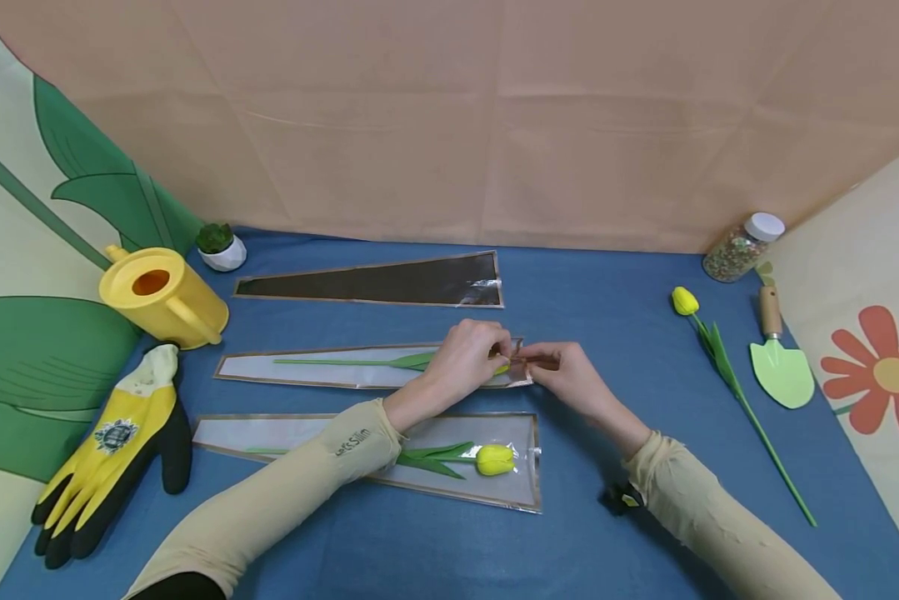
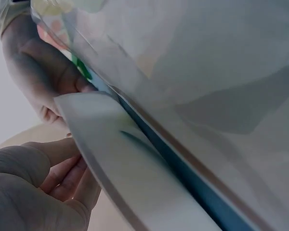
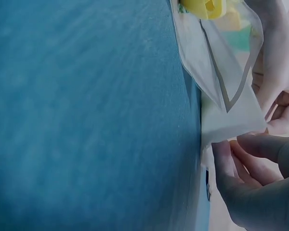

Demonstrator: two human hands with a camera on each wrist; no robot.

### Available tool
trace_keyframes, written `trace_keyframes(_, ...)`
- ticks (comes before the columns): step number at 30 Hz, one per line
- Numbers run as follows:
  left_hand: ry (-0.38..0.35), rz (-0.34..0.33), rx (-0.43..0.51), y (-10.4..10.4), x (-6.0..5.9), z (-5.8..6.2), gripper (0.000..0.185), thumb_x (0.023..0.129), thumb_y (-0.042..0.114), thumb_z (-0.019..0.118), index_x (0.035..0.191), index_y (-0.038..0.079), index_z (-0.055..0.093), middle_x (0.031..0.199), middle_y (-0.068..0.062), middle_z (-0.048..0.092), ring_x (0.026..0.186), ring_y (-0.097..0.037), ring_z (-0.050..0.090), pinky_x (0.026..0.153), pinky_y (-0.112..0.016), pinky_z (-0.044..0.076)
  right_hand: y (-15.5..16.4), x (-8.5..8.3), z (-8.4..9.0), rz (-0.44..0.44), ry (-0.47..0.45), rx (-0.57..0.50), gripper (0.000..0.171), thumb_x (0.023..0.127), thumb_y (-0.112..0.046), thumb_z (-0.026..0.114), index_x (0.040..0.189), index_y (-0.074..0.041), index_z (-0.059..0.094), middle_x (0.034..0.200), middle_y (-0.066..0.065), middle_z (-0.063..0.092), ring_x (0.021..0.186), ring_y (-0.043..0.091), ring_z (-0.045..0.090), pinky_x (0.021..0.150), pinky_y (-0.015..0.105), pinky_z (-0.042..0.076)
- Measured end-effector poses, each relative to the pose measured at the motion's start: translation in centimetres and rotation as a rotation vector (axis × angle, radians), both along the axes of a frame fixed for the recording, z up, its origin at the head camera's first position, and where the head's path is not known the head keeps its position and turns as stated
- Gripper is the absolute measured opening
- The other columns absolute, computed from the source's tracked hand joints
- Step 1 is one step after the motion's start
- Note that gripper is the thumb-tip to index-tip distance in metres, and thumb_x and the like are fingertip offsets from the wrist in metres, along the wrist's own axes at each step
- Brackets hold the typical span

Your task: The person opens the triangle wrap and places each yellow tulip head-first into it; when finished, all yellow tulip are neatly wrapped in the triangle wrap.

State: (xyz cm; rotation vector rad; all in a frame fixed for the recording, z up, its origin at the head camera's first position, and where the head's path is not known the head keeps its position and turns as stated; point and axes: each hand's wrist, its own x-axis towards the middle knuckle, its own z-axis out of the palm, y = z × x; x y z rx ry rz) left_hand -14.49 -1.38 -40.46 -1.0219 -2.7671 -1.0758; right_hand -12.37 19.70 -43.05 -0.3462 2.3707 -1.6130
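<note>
Both hands are at the wide right end of the middle flower sleeve (image 1: 247,367), a clear tapered bag with a brown border. Inside it lies a yellow tulip (image 1: 417,360), its bloom mostly hidden behind the left hand (image 1: 467,358). That hand pinches the sleeve's edge between thumb and fingers, also seen in the left wrist view. Opposite it, the right hand (image 1: 572,379) pinches the end corner; the right wrist view shows the sleeve's end (image 3: 233,118) between thumb and fingertips. Nearer me, a second sleeve (image 1: 512,429) holds another yellow tulip (image 1: 496,460), partly covered by the left forearm.
Behind lies a dark-looking tapered sleeve (image 1: 419,281). On the left are a yellow watering can (image 1: 187,296), a potted succulent (image 1: 224,252) and a yellow-black glove (image 1: 122,433). To the right are a loose tulip (image 1: 734,379), a green trowel (image 1: 782,371) and a lidded jar (image 1: 737,250).
</note>
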Motion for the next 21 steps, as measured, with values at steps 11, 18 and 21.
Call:
trace_keyframes(11, -0.017, 0.004, -0.081, -0.8, -0.4, 0.9, 0.008, 0.094, 0.003, 0.083, 0.102, 0.004, 0.083, 0.099, -0.008, 0.077, 0.088, -0.022, 0.071, 0.078, -0.033, 0.057, 0.8, -0.7, 0.5, -0.081, -0.052, -0.047, 0.025, 0.108, -0.001, 0.060, 0.127, 0.013, 0.070, 0.123, 0.028, 0.072, 0.098, 0.021, 0.075, 0.087, 0.032, 0.062)
trace_keyframes(18, 0.015, 0.049, -0.077, -2.4, -3.0, 2.2, 0.012, 0.094, 0.003, 0.082, 0.107, 0.002, 0.083, 0.102, -0.010, 0.078, 0.091, -0.023, 0.072, 0.081, -0.036, 0.058, 1.7, -3.0, 1.9, -0.166, -0.040, -0.049, 0.031, 0.112, -0.008, 0.057, 0.133, 0.014, 0.063, 0.124, 0.032, 0.069, 0.095, 0.022, 0.074, 0.089, 0.038, 0.062)
trace_keyframes(21, 0.017, 0.063, -0.095, -2.9, -4.8, 2.5, 0.019, 0.094, 0.004, 0.083, 0.112, 0.001, 0.081, 0.108, -0.013, 0.078, 0.100, -0.028, 0.074, 0.087, -0.039, 0.059, 1.3, -4.6, 2.4, -0.180, -0.029, -0.059, 0.033, 0.112, -0.009, 0.056, 0.136, 0.014, 0.061, 0.127, 0.033, 0.067, 0.102, 0.031, 0.073, 0.093, 0.043, 0.061)
